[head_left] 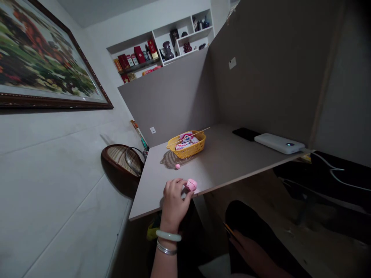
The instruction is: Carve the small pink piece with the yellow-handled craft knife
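Observation:
My left hand (pixel 174 196), with two bangles at the wrist, is over the near edge of the table. Its thumb and fingers close around a soft-looking pink lump (pixel 191 184) with a groove across it. A small pink ball (pixel 177 166) lies on the tabletop a little beyond. Low in the shade, by my dark-clothed leg, my right hand (pixel 243 242) grips a slim orange-and-dark stick-like tool (pixel 228 229); its exact kind is too dim to make out.
A yellow basket (pixel 189 150) of printed packets stands on the table (pixel 214 164), a thin stick (pixel 199 132) across its rim. To the right lie a black phone-like slab (pixel 245 134) and a white power bank (pixel 278 143) with a cable. Grey panels (pixel 179 92) enclose the back and right.

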Available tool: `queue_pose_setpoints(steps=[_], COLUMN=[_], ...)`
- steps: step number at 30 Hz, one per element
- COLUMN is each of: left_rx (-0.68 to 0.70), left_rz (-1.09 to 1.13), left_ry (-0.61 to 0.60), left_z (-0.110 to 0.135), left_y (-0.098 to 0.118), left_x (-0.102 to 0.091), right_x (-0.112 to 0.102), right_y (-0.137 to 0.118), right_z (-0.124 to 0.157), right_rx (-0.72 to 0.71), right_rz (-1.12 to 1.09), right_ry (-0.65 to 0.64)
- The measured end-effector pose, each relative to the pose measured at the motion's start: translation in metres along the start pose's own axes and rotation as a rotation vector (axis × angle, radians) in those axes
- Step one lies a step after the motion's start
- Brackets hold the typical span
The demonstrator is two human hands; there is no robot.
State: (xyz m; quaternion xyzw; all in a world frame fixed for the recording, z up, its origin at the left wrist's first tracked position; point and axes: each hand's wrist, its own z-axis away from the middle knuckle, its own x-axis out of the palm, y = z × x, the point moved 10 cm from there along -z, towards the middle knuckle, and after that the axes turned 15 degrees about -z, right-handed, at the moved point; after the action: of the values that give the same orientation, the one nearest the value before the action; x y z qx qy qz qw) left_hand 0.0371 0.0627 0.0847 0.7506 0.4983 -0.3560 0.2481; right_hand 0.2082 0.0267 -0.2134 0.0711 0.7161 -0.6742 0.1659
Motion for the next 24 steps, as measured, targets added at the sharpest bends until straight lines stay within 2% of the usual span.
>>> queue_pose_setpoints(steps=[4,7,9,11,12,16,18,21,24], left_rx=[0.003,-0.026,-0.058,-0.080,-0.087,-0.110,-0.131,-0.174,-0.177], left_rz=[0.026,0.041,0.046,0.044,0.044,0.068,0.087,0.101,0.100], left_ry=[-0.059,-0.044,-0.023,-0.023,-0.024,-0.026,-0.050,-0.076,-0.073], left_z=[-0.004,-0.005,-0.005,-0.006,-0.006,-0.007,-0.007,-0.004,-0.002], left_y=[-0.002,-0.006,-0.011,-0.015,-0.017,-0.022,-0.024,-0.029,-0.030], left_x=[0.010,0.011,0.011,0.013,0.014,0.019,0.023,0.028,0.029], right_x=[0.001,0.001,0.001,-0.002,-0.004,-0.037,-0.049,-0.052,-0.047], right_y=[0.003,0.006,-0.003,-0.028,-0.049,-0.148,-0.188,-0.219,-0.226], right_z=[-0.001,0.001,0.003,0.006,0.007,-0.007,-0.021,-0.042,-0.051], right_rx=[0.001,-0.004,-0.011,-0.043,-0.085,-0.188,-0.203,-0.193,-0.190], right_rz=[0.011,0.031,0.045,0.057,0.056,0.182,0.265,0.365,0.399], right_ry=[0.003,0.013,-0.002,-0.036,-0.065,0.037,0.067,0.060,0.045])
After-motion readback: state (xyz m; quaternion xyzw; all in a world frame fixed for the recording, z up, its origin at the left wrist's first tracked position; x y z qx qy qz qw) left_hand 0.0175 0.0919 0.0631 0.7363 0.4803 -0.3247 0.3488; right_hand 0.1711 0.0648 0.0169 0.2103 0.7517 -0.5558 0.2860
